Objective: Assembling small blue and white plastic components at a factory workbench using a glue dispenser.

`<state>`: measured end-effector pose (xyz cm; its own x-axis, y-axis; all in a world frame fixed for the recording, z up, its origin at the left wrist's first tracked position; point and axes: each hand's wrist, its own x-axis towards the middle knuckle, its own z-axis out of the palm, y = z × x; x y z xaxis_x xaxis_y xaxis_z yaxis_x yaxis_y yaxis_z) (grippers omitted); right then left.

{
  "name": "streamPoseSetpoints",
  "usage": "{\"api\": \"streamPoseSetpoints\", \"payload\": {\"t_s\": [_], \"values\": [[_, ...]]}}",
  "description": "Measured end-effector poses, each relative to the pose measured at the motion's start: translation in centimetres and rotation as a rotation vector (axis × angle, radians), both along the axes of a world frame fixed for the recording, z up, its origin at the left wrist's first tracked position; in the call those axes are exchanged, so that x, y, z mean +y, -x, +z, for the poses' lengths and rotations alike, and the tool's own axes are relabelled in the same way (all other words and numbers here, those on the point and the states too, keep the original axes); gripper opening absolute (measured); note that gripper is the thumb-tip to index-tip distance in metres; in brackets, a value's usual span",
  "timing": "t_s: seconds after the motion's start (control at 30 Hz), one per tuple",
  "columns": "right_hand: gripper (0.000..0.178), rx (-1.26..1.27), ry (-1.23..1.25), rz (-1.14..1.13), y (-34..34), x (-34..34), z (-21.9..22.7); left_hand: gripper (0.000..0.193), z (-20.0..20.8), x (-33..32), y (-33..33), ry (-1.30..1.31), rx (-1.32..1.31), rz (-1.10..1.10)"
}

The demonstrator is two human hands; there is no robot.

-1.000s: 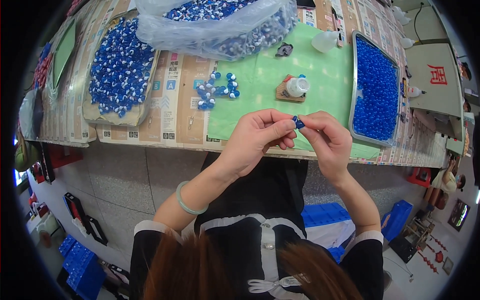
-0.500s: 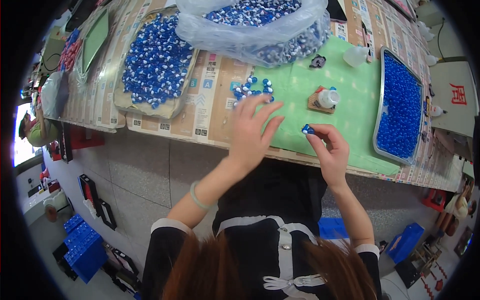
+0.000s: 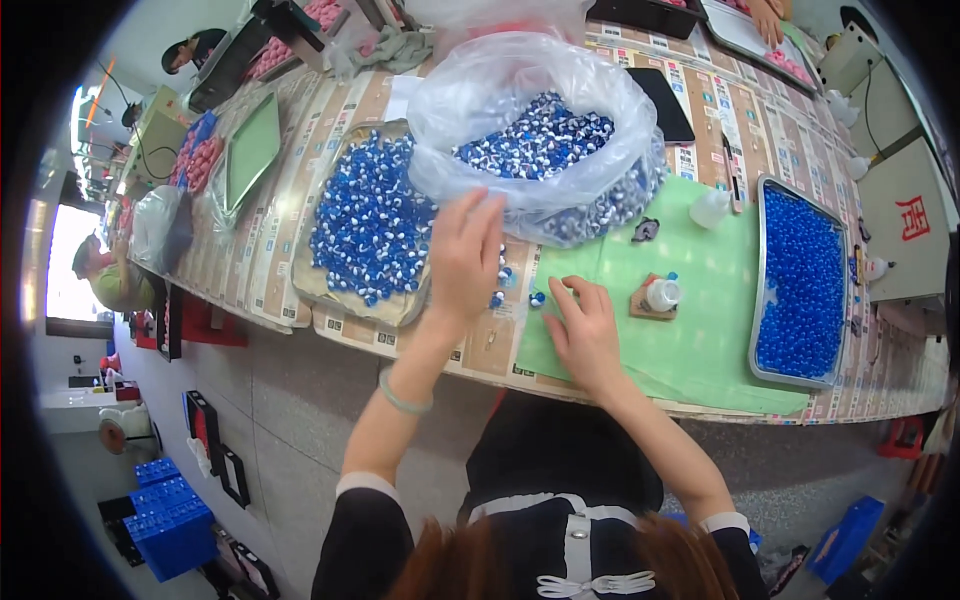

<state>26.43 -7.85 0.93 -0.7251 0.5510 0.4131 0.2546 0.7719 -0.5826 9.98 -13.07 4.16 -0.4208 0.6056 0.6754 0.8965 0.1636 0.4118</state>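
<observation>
My left hand (image 3: 464, 262) hovers with its fingers stretched out, between the tray of blue-and-white beads and the plastic bag. Whether its fingertips touch the bag's front edge I cannot tell. My right hand (image 3: 588, 340) is low over the green sheet (image 3: 720, 340), with thumb and fingers apart. Just left of its fingertips lies a blue-and-white bead (image 3: 537, 299). A few loose beads (image 3: 505, 274) show beside my left hand, which covers others. Right of my right hand stands a small white bottle (image 3: 662, 294) on a brown block (image 3: 640, 303).
Behind my hands is a clear plastic bag (image 3: 440, 170) full of blue-and-white beads. To the left lies a lined tray (image 3: 306, 278) of similar beads; at right, a metal tray (image 3: 757, 340) of blue beads. A squeeze bottle (image 3: 709, 209) and a black tablet (image 3: 662, 106) are farther back.
The view has shifted, showing more of the far table. My right hand has moved left toward the loose beads, and its pinch on the blue beads has loosened. My left hand has moved toward the bag.
</observation>
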Motion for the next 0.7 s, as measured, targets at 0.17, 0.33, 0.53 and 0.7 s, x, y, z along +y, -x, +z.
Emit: {"api": "streamPoseSetpoints", "payload": {"t_s": [0.17,0.33,0.53,0.7], "values": [[0.027,0.056,0.278,0.24,-4.0,-1.3,3.1,0.035,-1.7,8.9,5.2,0.48,0.029,0.125],[0.021,0.025,0.294,0.153,-9.2,-0.5,3.9,0.039,-2.7,12.7,3.5,0.684,0.062,0.166],[0.019,0.005,0.397,-0.02,-13.3,1.0,5.4,0.031,-4.3,14.5,10.1,0.252,-0.608,-0.192],[0.02,0.058,0.355,-0.195,-16.1,3.9,6.3,0.026,1.1,13.5,7.5,-0.384,-2.169,-0.098]]}}
